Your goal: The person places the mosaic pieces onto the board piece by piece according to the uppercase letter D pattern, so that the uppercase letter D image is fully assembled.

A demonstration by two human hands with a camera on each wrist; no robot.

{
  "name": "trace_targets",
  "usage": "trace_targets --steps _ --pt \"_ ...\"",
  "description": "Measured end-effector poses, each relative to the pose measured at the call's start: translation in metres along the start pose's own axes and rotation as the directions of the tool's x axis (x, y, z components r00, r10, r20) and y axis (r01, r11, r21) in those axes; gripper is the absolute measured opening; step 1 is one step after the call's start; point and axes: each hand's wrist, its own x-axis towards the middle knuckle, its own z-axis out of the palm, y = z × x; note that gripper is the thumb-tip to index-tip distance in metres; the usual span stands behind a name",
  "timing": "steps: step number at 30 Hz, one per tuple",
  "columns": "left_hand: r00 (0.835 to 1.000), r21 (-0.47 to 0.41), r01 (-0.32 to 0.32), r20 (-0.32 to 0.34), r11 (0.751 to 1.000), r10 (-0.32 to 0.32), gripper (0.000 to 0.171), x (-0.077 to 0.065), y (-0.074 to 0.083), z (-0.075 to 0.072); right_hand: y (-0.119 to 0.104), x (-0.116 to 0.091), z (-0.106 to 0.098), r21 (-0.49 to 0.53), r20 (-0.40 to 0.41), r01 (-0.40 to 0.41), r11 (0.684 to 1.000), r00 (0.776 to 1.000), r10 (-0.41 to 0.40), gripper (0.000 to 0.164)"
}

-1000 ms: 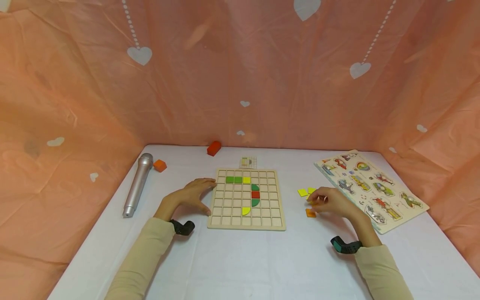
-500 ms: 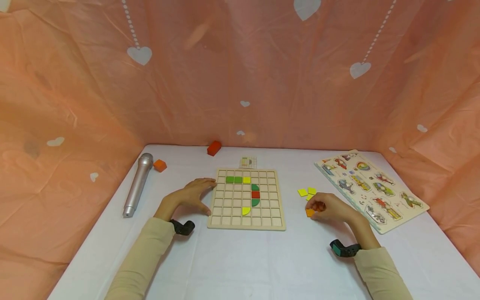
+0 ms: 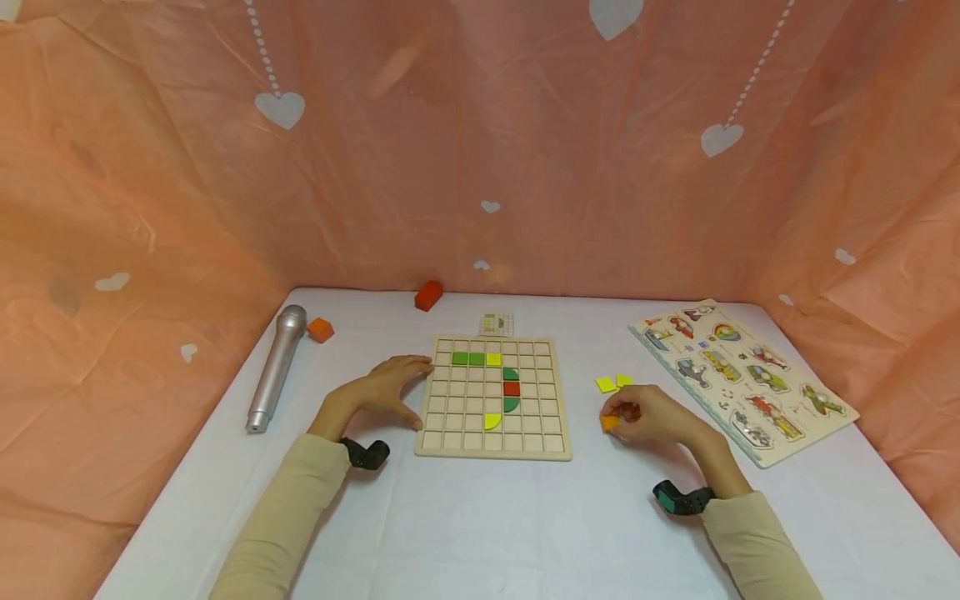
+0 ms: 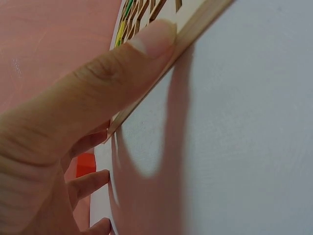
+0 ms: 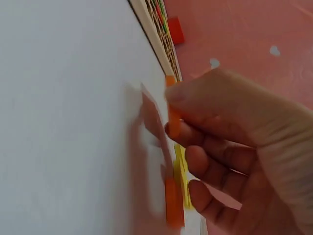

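Left hand [image 3: 378, 392]: fingers spread, thumb on one wooden grid board's [image 3: 491, 456] left edge
Right hand [image 3: 654, 414]: pinching one orange tile [image 5: 174, 128], right of the board
Set in board: two green squares [image 3: 460, 359], one yellow square [image 3: 492, 359], one red square [image 3: 512, 389], two green quarter-rounds [image 3: 511, 405], one yellow quarter-round [image 3: 492, 422]
Near right hand: two yellow tiles [image 3: 605, 384] visible from the head; one other orange tile [image 5: 174, 203]
Bench [image 3: 480, 533], far side: one pattern card [image 3: 497, 324], one red block [image 3: 429, 296]
Left: one microphone [image 3: 277, 371], one orange block [image 3: 320, 330]
Right: one picture puzzle [image 3: 742, 379]
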Motion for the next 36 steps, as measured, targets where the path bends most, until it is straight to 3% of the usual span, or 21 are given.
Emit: trace_targets --steps 10,24,31,36 --pt "1.0 0.003 0.001 -0.004 1.0 -0.001 0.093 0.0 0.004 -0.002 -0.04 0.035 0.023 0.029 -0.065 0.117 0.993 0.991 -0.115 0.021" --pt "1.0 0.011 -0.003 -0.009 1.0 0.003 0.094 0.0 0.001 0.0 -0.098 0.092 0.076 0.035 -0.123 0.213 0.976 0.971 -0.207 0.018" --pt "1.0 0.004 -0.011 -0.007 1.0 0.011 0.094 0.001 0.0 0.0 -0.11 0.105 0.095 -0.059 -0.117 0.191 0.98 0.973 -0.197 0.016" --pt "1.0 0.016 -0.003 -0.001 1.0 0.003 0.094 0.002 -0.001 0.0 -0.11 0.108 0.101 -0.072 -0.126 0.215 0.974 0.967 -0.223 0.012"
